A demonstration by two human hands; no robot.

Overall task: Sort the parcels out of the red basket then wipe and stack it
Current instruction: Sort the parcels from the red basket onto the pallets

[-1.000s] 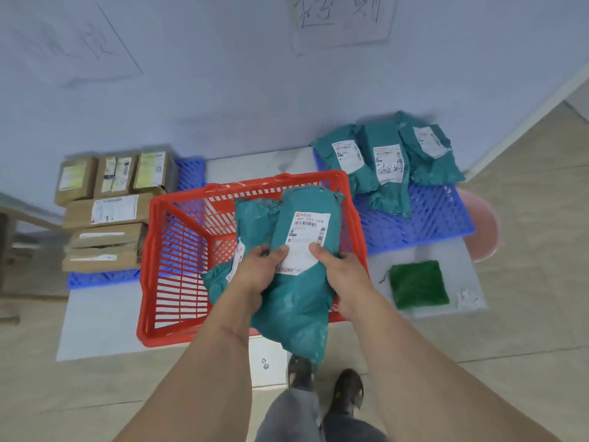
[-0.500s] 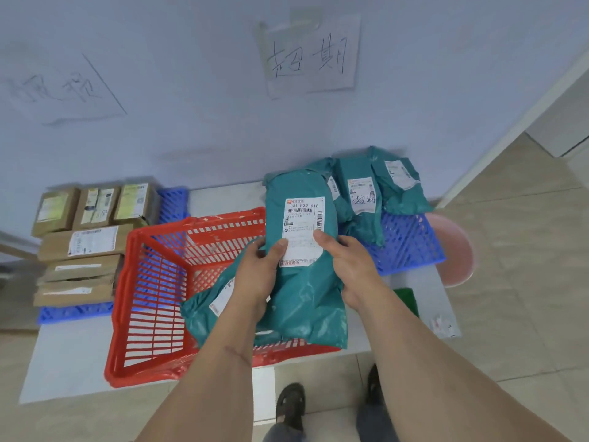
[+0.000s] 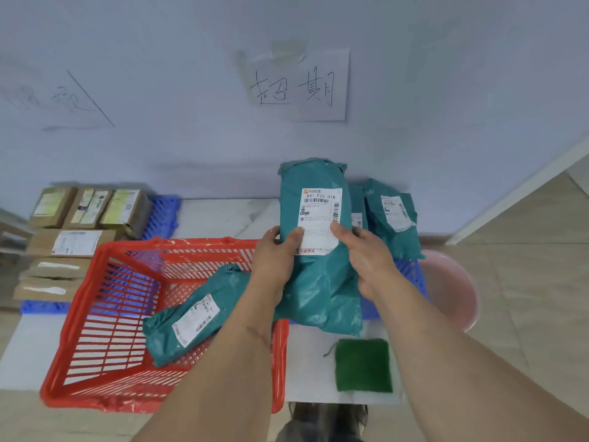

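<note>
Both hands hold a teal parcel (image 3: 314, 275) upright above the right end of the red basket (image 3: 105, 317), its white label facing me. My left hand (image 3: 277, 253) grips its left edge, my right hand (image 3: 366, 250) its right edge. A second teal parcel (image 3: 194, 317) lies inside the basket, partly under my left forearm. A green cloth (image 3: 363, 365) lies flat on the white board right of the basket.
More teal parcels (image 3: 393, 215) lean against the wall on a blue pallet (image 3: 409, 275) under a handwritten paper sign (image 3: 296, 87). Cardboard boxes (image 3: 83, 221) are piled at the left on another blue pallet (image 3: 162, 215). A pink basin (image 3: 452, 288) stands at the right.
The held parcel has gone up and to the right, out of the basket towards the teal pile. The other parcel stays in the basket.
</note>
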